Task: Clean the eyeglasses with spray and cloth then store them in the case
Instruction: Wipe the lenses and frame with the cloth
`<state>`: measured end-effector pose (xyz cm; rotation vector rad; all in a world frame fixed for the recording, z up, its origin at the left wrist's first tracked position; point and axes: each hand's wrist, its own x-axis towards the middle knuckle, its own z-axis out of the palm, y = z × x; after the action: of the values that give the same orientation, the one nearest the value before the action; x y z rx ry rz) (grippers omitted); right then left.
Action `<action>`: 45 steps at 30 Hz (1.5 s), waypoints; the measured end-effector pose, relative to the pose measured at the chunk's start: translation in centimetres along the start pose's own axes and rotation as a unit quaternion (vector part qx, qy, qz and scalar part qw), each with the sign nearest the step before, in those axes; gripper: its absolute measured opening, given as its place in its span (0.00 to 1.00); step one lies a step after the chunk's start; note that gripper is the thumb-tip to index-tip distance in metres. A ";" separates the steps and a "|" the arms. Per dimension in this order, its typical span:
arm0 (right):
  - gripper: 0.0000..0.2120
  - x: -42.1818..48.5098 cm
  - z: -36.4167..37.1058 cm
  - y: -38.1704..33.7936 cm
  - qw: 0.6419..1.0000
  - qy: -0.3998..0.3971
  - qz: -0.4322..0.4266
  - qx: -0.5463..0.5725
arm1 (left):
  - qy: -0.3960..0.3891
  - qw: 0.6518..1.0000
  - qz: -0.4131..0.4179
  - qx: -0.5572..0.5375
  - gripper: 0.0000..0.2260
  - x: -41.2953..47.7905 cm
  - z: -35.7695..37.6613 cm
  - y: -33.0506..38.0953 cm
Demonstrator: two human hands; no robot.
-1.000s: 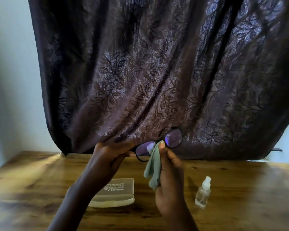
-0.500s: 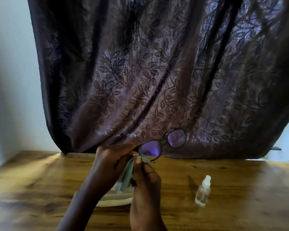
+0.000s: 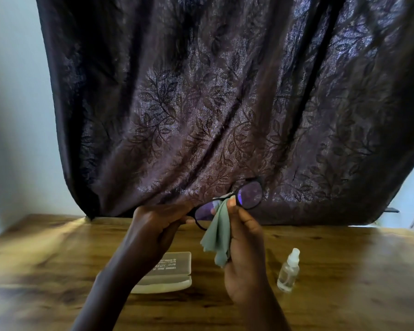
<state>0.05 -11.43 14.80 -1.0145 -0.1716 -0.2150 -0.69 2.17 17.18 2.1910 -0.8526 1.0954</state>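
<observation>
The case [image 3: 177,273] lid bears a few printed lines, upside down and too blurred to read.

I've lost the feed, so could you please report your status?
Left hand grips black-framed eyeglasses by one end. Right hand pinches grey-green cloth on a lens. On wooden table, apart: pale plastic case, clear spray bottle.

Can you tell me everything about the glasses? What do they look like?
The eyeglasses have a thin dark frame, plastic by the look of it, and two roundish lenses that shine purple. They are held in the air above the wooden table, tilted so the lens on the right sits higher. The left hand grips them at one end. The right hand pinches a grey-green cloth onto the lower lens, near the bridge. Whether the arms are folded cannot be told.
</observation>
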 end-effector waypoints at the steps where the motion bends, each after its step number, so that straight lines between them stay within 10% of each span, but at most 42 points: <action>1: 0.12 -0.1 0.1 0.1 1.000 0.008 -0.002 0.005 | 0.005 1.000 0.000 0.003 0.11 -0.1 0.0 0.0; 35: 0.06 1.6 -1.8 -2.5 0.988 0.138 0.018 0.068 | 0.042 0.998 -0.018 -0.041 0.18 -1.8 -1.3 0.3; 45: 0.17 -0.7 -0.1 0.2 0.988 0.135 0.016 0.075 | 0.047 0.999 -0.009 -0.019 0.14 -1.4 -0.8 0.4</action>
<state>-0.53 -11.30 14.40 -0.8291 0.0738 -0.3035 -1.97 2.87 16.49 2.0935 -0.8057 1.1549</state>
